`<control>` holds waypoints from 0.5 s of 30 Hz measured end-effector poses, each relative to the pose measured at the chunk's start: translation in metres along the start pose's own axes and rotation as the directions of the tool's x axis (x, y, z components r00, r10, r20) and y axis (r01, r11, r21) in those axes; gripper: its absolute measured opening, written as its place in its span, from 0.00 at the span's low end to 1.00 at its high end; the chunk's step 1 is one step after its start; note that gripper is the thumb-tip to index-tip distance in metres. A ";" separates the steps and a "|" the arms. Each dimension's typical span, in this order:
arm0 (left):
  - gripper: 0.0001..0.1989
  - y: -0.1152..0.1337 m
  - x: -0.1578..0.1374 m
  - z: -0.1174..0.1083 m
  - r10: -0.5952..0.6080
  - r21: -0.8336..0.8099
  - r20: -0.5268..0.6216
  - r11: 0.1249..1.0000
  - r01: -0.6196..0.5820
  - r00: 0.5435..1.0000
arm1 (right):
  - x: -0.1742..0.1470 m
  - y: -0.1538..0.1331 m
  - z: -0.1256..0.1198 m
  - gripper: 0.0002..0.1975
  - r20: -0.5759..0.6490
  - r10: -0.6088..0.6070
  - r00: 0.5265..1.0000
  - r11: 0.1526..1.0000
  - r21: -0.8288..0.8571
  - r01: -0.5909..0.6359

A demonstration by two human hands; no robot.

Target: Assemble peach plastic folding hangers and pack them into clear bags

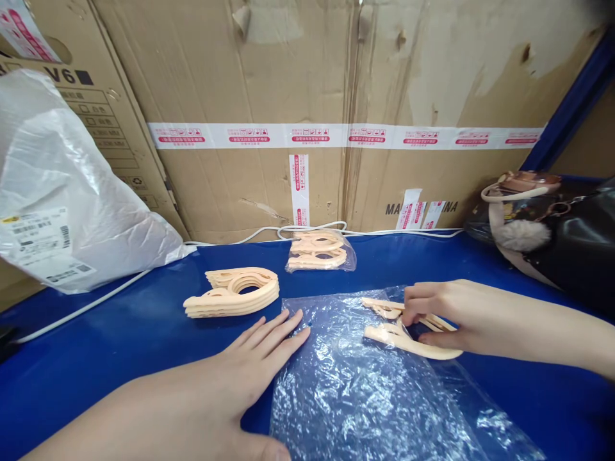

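My left hand lies flat with its fingers stretched, the fingertips on the left edge of a clear plastic bag. My right hand is closed on cream-coloured folding hangers at the right side of the bag. Whether they lie in the bag or on top of it, I cannot tell. The fingers and thumb cover part of these hangers. Beyond my left fingertips sits a neat stack of the same folding hangers. Farther back, a small clear packet of hangers rests near the box.
Behind the blue table stands a large taped cardboard box. A white shipping bag leans at the left. A white cable runs along the back. At the right are a drink bottle and a black bag.
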State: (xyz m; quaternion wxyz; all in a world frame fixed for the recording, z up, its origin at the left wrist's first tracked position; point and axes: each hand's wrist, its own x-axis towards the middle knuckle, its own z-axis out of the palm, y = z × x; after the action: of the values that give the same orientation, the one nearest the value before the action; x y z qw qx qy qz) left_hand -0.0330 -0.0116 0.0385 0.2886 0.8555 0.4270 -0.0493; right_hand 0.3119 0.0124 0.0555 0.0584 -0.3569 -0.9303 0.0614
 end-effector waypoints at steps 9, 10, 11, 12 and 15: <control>0.47 0.002 0.000 0.000 -0.014 0.024 0.005 1.000 0.014 1.000 | 0.003 -0.001 0.002 0.10 0.081 0.044 0.996 0.998 0.050 -0.048; 0.47 0.002 0.000 -0.001 -0.007 0.017 -0.003 1.000 0.007 1.000 | 0.004 -0.001 0.004 0.09 0.077 0.046 0.996 0.998 0.049 -0.049; 0.47 0.002 0.000 -0.001 0.001 0.009 -0.010 1.000 -0.001 1.000 | 0.004 -0.001 0.004 0.08 0.074 0.048 0.996 0.997 0.049 -0.052; 0.47 0.002 0.000 -0.001 0.007 0.004 -0.014 1.000 -0.007 1.000 | 0.004 -0.001 0.005 0.07 0.073 0.051 0.996 0.997 0.047 -0.054; 0.47 0.002 -0.001 -0.002 0.004 0.000 -0.001 1.000 -0.004 1.000 | 0.004 -0.002 0.003 0.09 0.074 0.068 0.995 0.997 0.033 -0.070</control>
State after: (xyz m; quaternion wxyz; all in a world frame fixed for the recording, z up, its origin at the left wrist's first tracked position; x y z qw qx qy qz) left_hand -0.0317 -0.0123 0.0410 0.2885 0.8563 0.4257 -0.0483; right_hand 0.3070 0.0131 0.0534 0.0289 -0.3852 -0.9177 0.0929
